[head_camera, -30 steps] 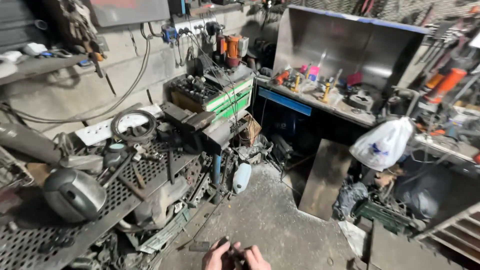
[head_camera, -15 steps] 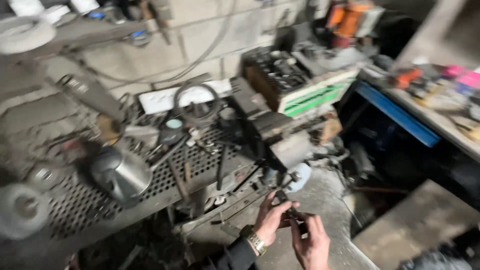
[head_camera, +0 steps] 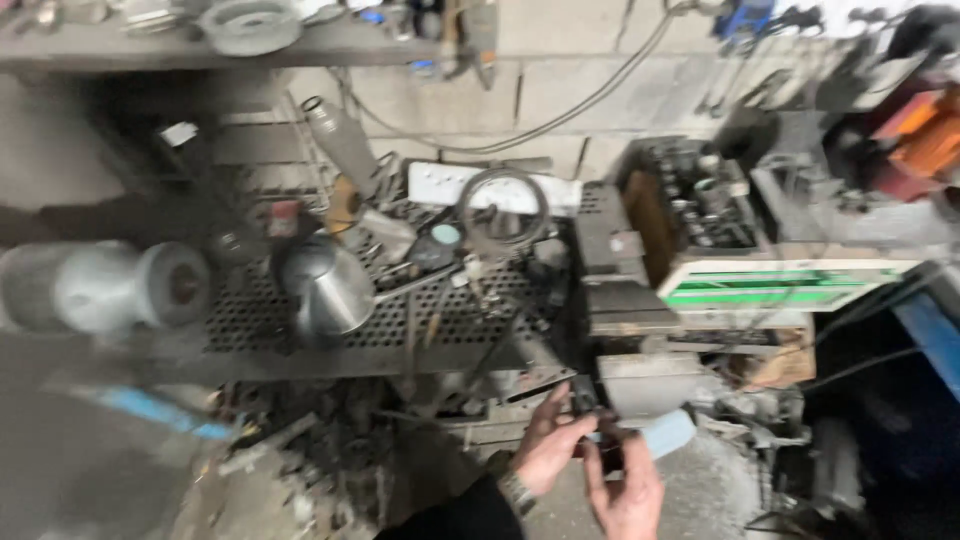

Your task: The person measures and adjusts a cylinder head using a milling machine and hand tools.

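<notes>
Two bare hands work a small dark part at the front of a cluttered workshop bench.

At six o'clock in the blurred head view, the left hand [head_camera: 548, 445], a metal watch on its wrist, and the right hand [head_camera: 628, 492] meet around a small dark metal part [head_camera: 590, 420], fingers pinching it from both sides in front of the bench; its exact shape is too blurred to tell. It is in hand and off the bench, and whether anything has been fitted or removed cannot be told, so the work looks mid-way at most. Just beyond, at twelve o'clock from the hands, a grey perforated metal benchtop [head_camera: 240, 315] carries a rounded shiny steel vessel [head_camera: 325, 290] at ten o'clock, a black rubber ring [head_camera: 503, 212] at twelve, and a green-and-white tool case [head_camera: 780, 285] at two.
</notes>
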